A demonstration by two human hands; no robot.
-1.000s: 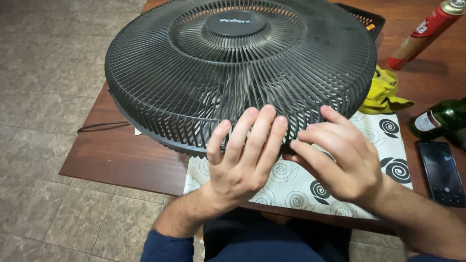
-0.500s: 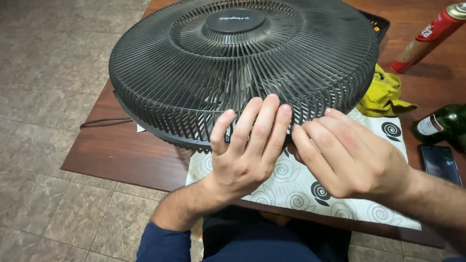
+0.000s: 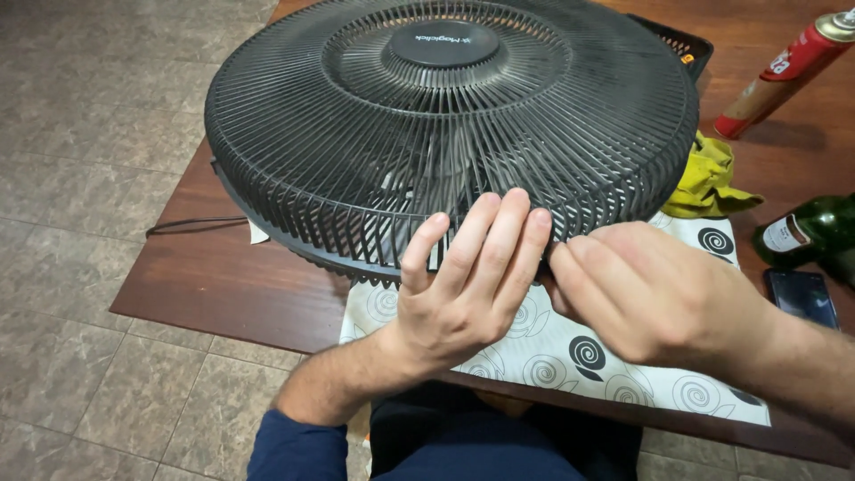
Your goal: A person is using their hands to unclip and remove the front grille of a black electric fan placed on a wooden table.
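On the wooden table (image 3: 205, 285), black fan grille (image 3: 445, 134) lay flat, near rim toward the person

Left hand (image 3: 463, 294) rested open, fingers spread across the rim ribs; right hand (image 3: 650, 294) adjoined it, fingertips pressed together at the rim edge, actual pinch not discernible

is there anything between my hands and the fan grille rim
Nothing visible. The left hand lies flat against the fan grille at its near rim, and the right hand presses its fingers to the same edge.
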